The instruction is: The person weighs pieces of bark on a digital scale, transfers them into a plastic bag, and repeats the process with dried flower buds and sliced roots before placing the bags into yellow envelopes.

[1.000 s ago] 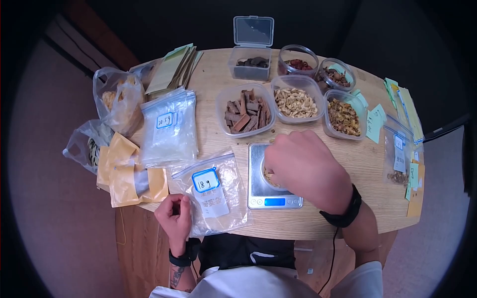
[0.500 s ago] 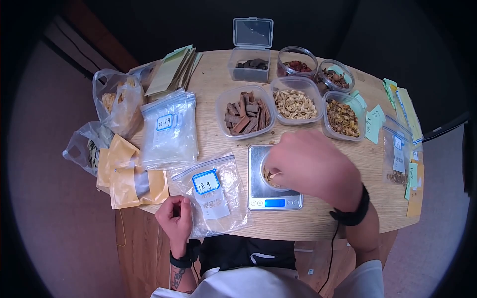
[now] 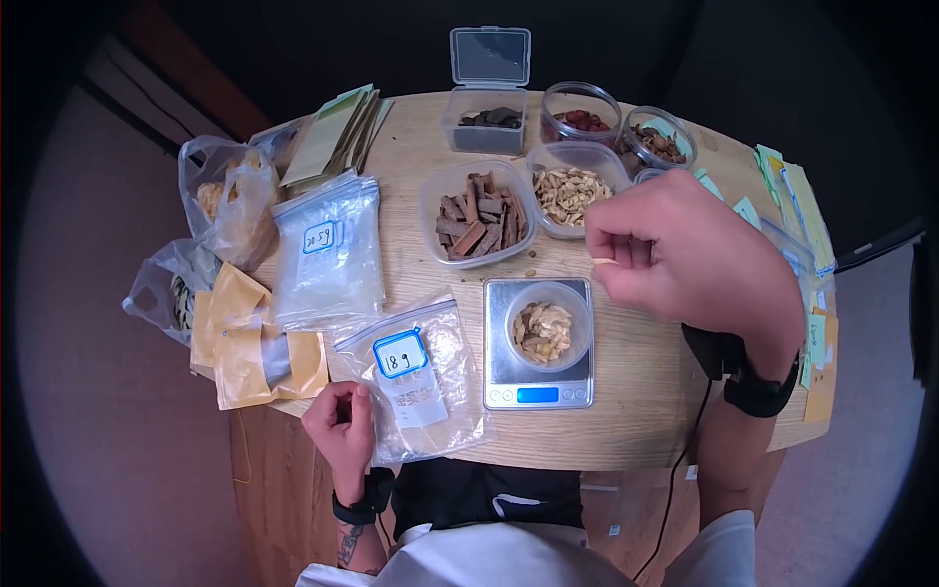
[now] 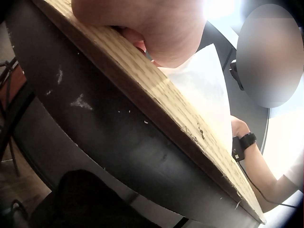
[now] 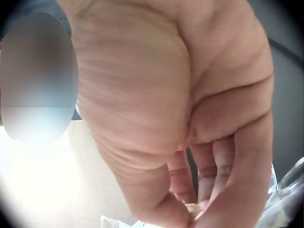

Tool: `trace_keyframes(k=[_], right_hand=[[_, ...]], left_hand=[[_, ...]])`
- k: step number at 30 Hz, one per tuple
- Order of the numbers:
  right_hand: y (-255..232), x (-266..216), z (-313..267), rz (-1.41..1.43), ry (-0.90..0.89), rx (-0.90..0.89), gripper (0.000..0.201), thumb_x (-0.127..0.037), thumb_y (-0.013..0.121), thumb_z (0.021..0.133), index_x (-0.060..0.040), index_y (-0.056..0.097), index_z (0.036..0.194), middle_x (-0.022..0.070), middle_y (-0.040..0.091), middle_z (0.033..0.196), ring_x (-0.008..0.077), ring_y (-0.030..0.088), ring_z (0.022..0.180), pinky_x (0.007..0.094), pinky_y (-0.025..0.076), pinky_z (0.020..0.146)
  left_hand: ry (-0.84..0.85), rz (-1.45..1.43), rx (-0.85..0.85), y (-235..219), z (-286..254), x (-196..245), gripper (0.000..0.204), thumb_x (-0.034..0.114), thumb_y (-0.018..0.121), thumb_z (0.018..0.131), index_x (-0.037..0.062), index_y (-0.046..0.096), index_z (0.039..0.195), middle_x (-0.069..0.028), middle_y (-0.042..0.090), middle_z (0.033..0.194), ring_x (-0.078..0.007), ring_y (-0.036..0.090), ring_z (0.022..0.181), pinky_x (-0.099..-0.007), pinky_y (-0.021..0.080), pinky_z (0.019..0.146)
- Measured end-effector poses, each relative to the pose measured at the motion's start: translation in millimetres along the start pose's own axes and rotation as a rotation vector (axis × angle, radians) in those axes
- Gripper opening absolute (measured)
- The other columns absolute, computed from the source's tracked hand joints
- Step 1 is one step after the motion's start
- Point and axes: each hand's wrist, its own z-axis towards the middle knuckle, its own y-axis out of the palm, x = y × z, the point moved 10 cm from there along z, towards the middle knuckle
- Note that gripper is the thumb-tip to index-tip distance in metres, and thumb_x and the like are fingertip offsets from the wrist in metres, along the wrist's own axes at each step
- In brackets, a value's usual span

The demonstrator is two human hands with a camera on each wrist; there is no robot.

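My right hand (image 3: 685, 254) is raised to the right of a small digital scale (image 3: 497, 367), pinching a thin pale dried slice (image 5: 192, 208) between thumb and fingertips. On the scale stands a round clear cup (image 3: 584, 311) holding several pale slices (image 3: 541, 333). Behind the hand, a square tub (image 3: 618, 161) of similar slices (image 3: 569, 193) is partly covered by it. My left hand (image 3: 337, 426) rests at the table's front edge with fingers loosely curled. Right beside it lies a zip bag (image 3: 455, 377) labelled 18 g.
Left of the slice tub is a tub (image 3: 430, 181) of brown bark pieces. A lidded box (image 3: 484, 132) and round jars (image 3: 579, 93) stand behind. Zip bags (image 3: 328, 264), brown pouches (image 3: 264, 362) and plastic bags (image 3: 240, 205) fill the left side. Papers (image 3: 812, 225) line the right edge.
My right hand has lifted out of the cup on the scale and moved right, with a pale slice now showing in its fingertips. The left hand has stayed put.
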Motion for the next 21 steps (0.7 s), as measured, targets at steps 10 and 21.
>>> trace_keyframes(k=[10,21], right_hand=[[0,-3,-1,-0.028,-0.089,0.057,0.006,-0.003,0.069,0.081,0.0021,0.07,0.084,0.0164,0.066,0.071,0.0288,0.064,0.062,0.0343,0.049,0.06],[10,1,2,-0.064,-0.045,0.003,0.008,-0.003,0.063,0.083,0.0032,0.068,0.083,0.0171,0.065,0.072,0.0308,0.062,0.065,0.0362,0.049,0.064]], left_hand=[[0.0,-0.005,-0.005,0,1,1,0.012,0.007,0.069,0.087,-0.0039,0.066,0.082,-0.0022,0.062,0.065,-0.0054,0.053,0.059,-0.0212,0.041,0.056],[0.005,-0.003,-0.005,0,1,5,0.012,0.007,0.069,0.087,-0.0041,0.066,0.083,-0.0023,0.062,0.065,-0.0052,0.053,0.059,-0.0209,0.041,0.056]])
